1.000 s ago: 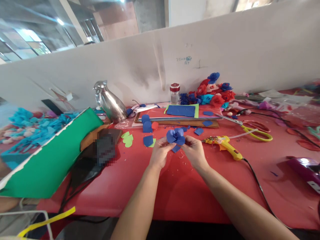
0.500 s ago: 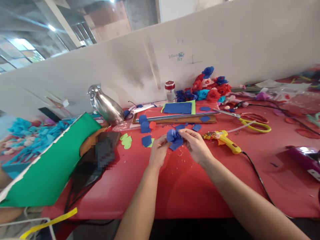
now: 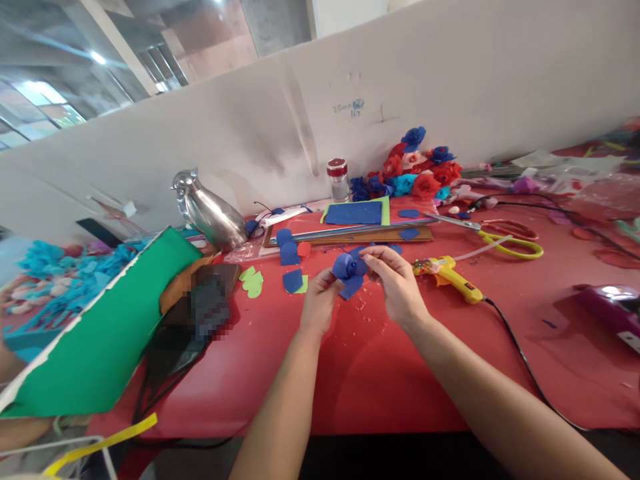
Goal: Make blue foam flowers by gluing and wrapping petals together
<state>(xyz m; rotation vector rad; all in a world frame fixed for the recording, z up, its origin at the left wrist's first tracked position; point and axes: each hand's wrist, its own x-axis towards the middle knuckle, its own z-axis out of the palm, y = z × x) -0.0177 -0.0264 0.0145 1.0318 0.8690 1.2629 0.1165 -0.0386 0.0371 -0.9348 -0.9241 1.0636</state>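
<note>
Above the red table (image 3: 380, 393), a blue paper flower (image 3: 346, 265) with a rolled centre is held between my two hands. My left hand (image 3: 320, 300) is closed on its left side, thumb and fingers at the base. My right hand (image 3: 395, 283) pinches a petal at the flower's right edge between thumb and fingertips. Just beyond and left lie loose blue paper petals (image 3: 293, 281) and light green paper leaves (image 3: 252, 283). A yellow glue gun (image 3: 457, 280) rests right of my right hand, its nozzle end pointing toward it.
Scissors with yellow and red handles (image 3: 510, 243) lie at the right, beyond the glue gun. A pile of paper roses (image 3: 423, 175), a red-lidded jar (image 3: 338, 180) and a steel jug (image 3: 213, 212) stand by the wall. A green board (image 3: 105, 333) leans at the left; a purple device (image 3: 610, 310) sits far right.
My right hand has shifted slightly right and up along the flower's edge, pulling the petal outward. The rolled centre shows more now. My left hand keeps its hold.
</note>
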